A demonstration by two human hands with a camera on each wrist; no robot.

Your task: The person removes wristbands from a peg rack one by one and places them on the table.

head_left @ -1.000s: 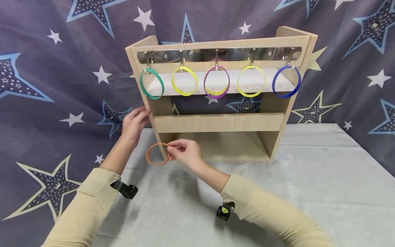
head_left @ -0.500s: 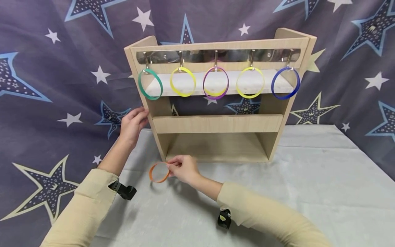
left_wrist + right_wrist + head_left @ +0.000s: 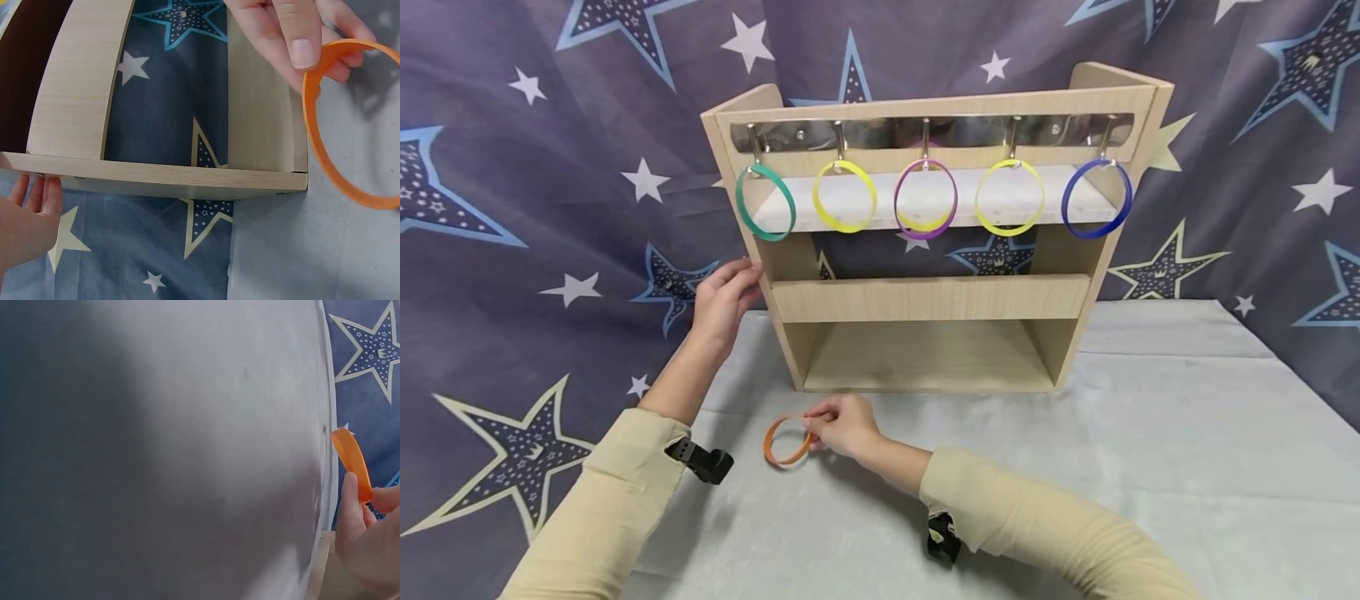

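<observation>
An orange ring [image 3: 769, 451] is pinched at its right side between the thumb and fingers of my right hand [image 3: 847, 427], low over the cloth in front of the wooden rack. The right wrist view shows the same orange ring [image 3: 354, 457] nearly edge-on, above the thumb. My left hand [image 3: 721, 304] touches the left side panel of the wooden rack [image 3: 932, 300] with its fingertips. In the left wrist view, the left hand's fingers [image 3: 52, 199] meet the outer face of that panel.
A metal hook strip [image 3: 880, 133] runs along the rack's top. From it hang a green ring [image 3: 742, 208], two yellow rings, a purple ring [image 3: 956, 200] and a blue ring [image 3: 1129, 200]. Another yellow curve shows behind the purple one. A star-patterned curtain [image 3: 587, 350] stands behind; grey cloth [image 3: 1187, 450] covers the table.
My right hand has come down and toward me with the orange ring, from in front of the rack's lower left corner. My left hand has stayed at the side panel.
</observation>
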